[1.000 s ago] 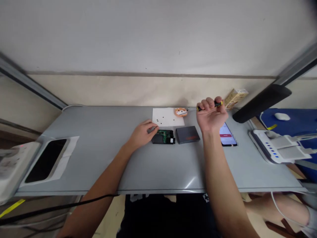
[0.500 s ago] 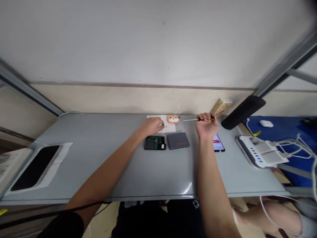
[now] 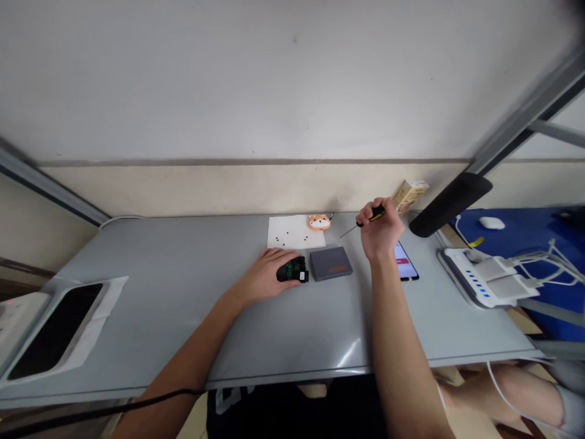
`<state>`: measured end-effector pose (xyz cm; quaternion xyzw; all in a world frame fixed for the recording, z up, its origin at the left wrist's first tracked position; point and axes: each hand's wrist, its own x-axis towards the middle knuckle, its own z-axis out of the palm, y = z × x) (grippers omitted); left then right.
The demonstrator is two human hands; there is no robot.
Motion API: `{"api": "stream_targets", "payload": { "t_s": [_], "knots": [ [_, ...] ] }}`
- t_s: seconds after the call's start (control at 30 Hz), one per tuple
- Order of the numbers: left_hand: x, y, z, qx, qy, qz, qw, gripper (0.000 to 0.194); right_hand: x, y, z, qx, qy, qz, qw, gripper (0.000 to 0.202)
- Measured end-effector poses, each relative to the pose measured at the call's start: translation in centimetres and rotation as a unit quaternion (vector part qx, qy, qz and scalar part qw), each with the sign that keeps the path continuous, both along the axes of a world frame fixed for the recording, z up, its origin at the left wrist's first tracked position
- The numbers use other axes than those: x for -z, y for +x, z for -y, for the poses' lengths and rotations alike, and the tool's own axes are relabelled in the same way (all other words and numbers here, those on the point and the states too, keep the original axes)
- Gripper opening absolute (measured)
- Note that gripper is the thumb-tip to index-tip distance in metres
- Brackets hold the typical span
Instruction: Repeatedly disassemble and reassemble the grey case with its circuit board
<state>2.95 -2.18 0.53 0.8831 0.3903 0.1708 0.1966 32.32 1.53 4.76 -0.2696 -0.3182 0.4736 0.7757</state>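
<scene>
My left hand [image 3: 267, 275] grips the black device with a green circuit board [image 3: 295, 268] by its left side, thumb along the near edge and fingers along the far edge. Directly right of it lies a grey box [image 3: 331, 263] with reddish lettering. My right hand [image 3: 380, 228] is closed round the black and yellow handle of a screwdriver [image 3: 377, 213], its thin shaft pointing down and left above the table. Behind the device, several tiny dark pieces, too small to identify, lie on a white sheet [image 3: 296, 230]. An orange animal-face case [image 3: 319, 222] rests on the sheet's right corner.
A lit phone [image 3: 406, 262] lies beside my right wrist. Farther right are a carton [image 3: 411, 196], a black cylinder [image 3: 450, 205] and a white power strip [image 3: 475, 277] with cables. A dark-screened tablet [image 3: 57, 329] lies at the left. Another person's leg shows at lower right.
My left hand has moved from the white sheet toward me and taken hold of the circuit-board device. The screwdriver in my right hand has tilted, its tip now lower.
</scene>
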Motion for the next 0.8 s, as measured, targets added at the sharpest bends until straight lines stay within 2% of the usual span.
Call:
{"api": "stream_targets", "payload": {
  "t_s": [0.1,0.23,0.47,0.57,0.67,0.73,0.8],
  "knots": [
    [0.4,0.1,-0.2,-0.009,0.010,0.013,1.000,0.056,-0.1,-1.3,-0.1,0.077,0.012,0.105,0.991,0.035],
    [0.8,0.1,-0.3,-0.027,0.041,0.056,0.997,0.057,-0.4,-2.0,0.2,0.197,0.024,0.139,0.970,0.039],
    [0.9,0.0,-0.3,-0.084,0.028,0.149,0.985,0.058,-1.0,-2.4,0.5,0.238,0.053,0.117,0.963,0.036],
    [0.4,0.3,0.2,-0.084,0.063,0.179,0.978,0.056,-1.4,-2.3,0.8,0.201,0.072,0.060,0.975,0.032],
    [-0.4,1.0,1.3,-0.058,0.112,0.167,0.978,0.056,-1.8,-1.7,1.4,0.081,0.077,-0.064,0.992,0.029],
    [-0.9,1.6,2.3,-0.004,0.125,0.130,0.984,0.055,-1.7,-1.2,1.6,0.017,0.088,-0.154,0.984,0.027],
    [-1.2,2.0,3.3,0.067,0.120,0.084,0.987,0.053,-1.3,-0.6,1.5,-0.014,0.095,-0.225,0.970,0.029]
  ]
}}
